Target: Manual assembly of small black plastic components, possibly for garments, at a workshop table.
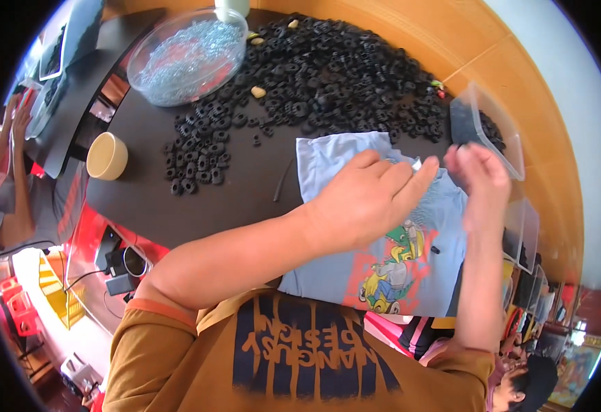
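Cup (107, 156) in pale yellow stands upright near the left edge of the dark table (245, 189). Just beyond it to the right, a round clear tub (151, 95) holds a heap of glassy, bluish pieces, and against it begins a wide spread of small black parts (328, 79) that runs along the far side. A thin dark strip (282, 180) lies alone between that spread and the light blue cloth (331, 275), which has a cartoon print. Over the cloth, the left hand (362, 196) reaches in with its back up, fingers curled under and close together; a small pale thing (416, 165) shows at the fingertips, too small to identify. Below it, one black piece (436, 250) rests on the cloth's near right portion. Just to the right, the right hand (482, 178) is raised and blurred, its fingers bent toward the left hand's tips without clearly touching; whether they grip anything I cannot tell. Beyond it at the far right, a clear bin (513, 147) contains more black parts.
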`<state>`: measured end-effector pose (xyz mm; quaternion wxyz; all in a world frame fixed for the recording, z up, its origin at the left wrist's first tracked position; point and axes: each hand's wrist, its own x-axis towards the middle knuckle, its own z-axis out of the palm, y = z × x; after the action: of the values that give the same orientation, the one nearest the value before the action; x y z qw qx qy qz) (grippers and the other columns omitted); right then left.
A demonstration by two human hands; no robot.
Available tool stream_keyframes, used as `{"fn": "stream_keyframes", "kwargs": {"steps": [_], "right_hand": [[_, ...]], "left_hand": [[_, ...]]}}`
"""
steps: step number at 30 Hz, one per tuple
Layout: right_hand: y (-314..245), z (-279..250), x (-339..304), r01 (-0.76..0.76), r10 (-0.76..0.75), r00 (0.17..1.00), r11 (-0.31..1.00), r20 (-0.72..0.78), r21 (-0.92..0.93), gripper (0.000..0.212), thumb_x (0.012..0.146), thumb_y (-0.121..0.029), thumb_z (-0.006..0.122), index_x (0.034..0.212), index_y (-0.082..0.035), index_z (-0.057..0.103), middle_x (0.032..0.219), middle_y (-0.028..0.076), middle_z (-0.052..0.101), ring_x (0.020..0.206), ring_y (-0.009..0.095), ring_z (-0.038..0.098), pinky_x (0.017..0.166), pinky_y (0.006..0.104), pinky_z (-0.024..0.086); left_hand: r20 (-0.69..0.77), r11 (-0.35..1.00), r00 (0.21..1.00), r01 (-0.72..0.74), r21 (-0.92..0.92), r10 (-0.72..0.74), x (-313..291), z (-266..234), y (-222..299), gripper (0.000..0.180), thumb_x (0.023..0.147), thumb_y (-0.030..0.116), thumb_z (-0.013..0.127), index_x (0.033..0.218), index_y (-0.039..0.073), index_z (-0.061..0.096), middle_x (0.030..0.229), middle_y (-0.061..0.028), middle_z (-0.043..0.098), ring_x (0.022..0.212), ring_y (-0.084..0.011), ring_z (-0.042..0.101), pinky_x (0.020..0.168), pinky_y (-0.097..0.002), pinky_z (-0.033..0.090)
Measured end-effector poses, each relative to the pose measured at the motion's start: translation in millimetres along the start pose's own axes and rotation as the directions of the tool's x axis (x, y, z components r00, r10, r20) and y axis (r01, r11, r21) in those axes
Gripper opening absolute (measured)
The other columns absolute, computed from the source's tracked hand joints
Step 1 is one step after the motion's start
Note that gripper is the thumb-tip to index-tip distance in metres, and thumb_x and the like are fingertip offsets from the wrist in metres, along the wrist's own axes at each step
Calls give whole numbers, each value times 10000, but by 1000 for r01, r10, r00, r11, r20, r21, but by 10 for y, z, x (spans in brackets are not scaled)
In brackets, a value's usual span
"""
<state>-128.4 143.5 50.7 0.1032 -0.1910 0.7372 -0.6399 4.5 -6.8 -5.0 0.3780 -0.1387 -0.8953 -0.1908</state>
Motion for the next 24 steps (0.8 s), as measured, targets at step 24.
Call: {"fn": "stream_keyframes", "kwargs": {"steps": [24], "right_hand": [[194,1759,324,858,-532,514,316,673,-405,63,777,-99,601,815,-54,623,782,84,609,779,283,579,677,371,468]], "left_hand": [[231,945,955,-108,-309,185,-223,242,291,113,627,169,606,670,66,629,702,-56,634,703,-222,624,623,-368,480]]}}
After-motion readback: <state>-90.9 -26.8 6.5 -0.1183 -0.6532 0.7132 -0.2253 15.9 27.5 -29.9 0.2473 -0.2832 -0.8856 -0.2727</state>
